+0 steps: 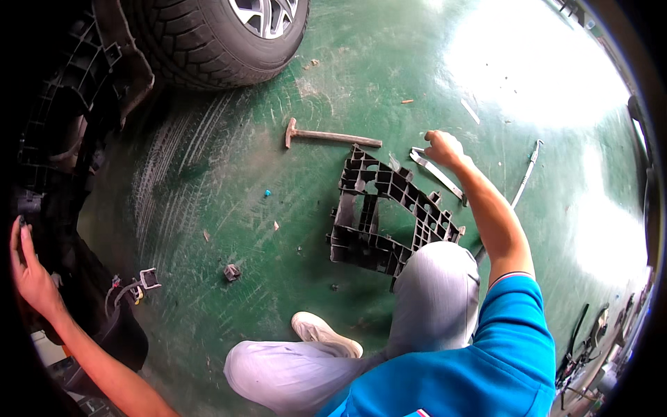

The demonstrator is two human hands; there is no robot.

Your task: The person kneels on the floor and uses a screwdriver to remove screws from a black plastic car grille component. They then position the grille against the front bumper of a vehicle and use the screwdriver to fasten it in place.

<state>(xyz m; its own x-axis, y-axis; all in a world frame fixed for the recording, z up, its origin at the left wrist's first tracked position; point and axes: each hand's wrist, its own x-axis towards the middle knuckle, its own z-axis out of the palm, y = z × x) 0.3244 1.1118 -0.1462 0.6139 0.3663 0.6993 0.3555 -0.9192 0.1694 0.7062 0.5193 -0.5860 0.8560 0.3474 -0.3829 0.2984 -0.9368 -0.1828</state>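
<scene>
My left hand (36, 281) is raised at the far left beside the dark underside of a vehicle (52, 139). Its fingertips are close together around a small dark bit too small to name. My right hand (443, 149) reaches out over the floor with its fingers curled. Just below it lies a slim silver hand tool (438, 172); whether the fingers touch it or hold something is hidden. Between that tool and my knee rests a black ribbed plastic bracket (375, 240).
A wooden-handled hammer (333, 135) lies beyond the bracket. A long metal bar (529, 170) is farther right. At the upper left stands a tyre (215, 48). A connector on wires (149, 279) hangs near my left forearm. A small dark block (232, 272) lies on the green floor (208, 333).
</scene>
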